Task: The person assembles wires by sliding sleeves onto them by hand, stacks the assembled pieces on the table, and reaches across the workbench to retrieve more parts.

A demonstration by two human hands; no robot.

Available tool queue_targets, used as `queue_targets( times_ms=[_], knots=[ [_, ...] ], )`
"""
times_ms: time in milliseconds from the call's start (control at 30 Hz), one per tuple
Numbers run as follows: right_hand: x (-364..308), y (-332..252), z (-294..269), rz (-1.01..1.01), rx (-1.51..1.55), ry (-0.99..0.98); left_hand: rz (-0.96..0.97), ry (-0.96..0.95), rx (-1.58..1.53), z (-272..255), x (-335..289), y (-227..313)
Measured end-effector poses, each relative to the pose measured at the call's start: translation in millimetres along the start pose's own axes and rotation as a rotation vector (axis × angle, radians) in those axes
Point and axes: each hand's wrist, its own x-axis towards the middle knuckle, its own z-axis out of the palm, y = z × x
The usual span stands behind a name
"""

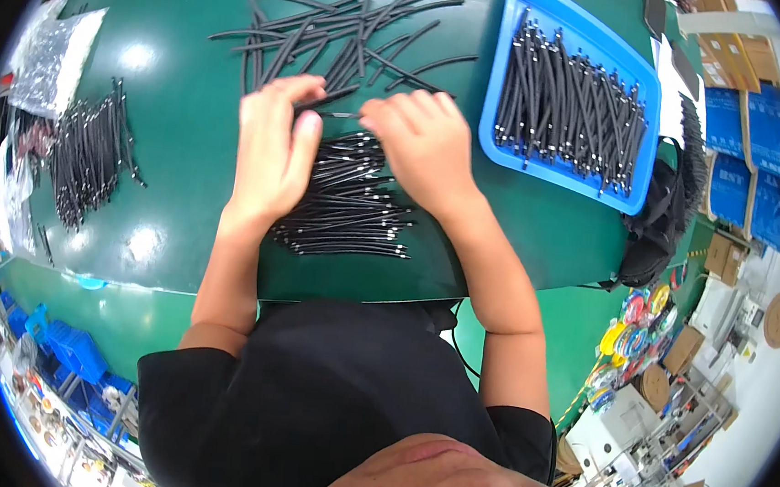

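Over the green table, my left hand (274,147) is closed, thumb toward fingers, on a short black tube (333,95). My right hand (423,147) pinches the end of a thin cable (347,115), whose pale metallic part spans the gap between both hands. Whether that cable enters the tube is hidden by my left fingers. Beneath and between my wrists lies a stack of short black cables (346,222) with shiny metal ends, laid roughly side by side. Beyond my hands, loose black tubes (365,36) are scattered in a crisscross heap.
A blue tray (490,96) full of black sleeved cables (570,107) stands to the right. At the left lie another cable bundle (90,160) and clear plastic bags (54,61). A black bag (656,232) hangs by the table's right edge.
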Motion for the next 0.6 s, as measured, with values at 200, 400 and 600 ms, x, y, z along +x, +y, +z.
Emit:
queue_targets(
  times_ms=[200,400,600],
  knots=[
    [-0.9,-4.4,-1.7,0.048,0.058,0.028,-0.293,0.015,-0.786,7.3,1.7,-6.0],
    [1.2,-14.6,-1.9,0.041,0.136,-0.006,-0.261,-0.137,-1.040,4.3,1.7,3.1],
    [-3.2,-15.1,1.4,0.048,0.135,-0.005,-0.305,-0.258,-1.102,11.1,0.2,8.9]
  ],
)
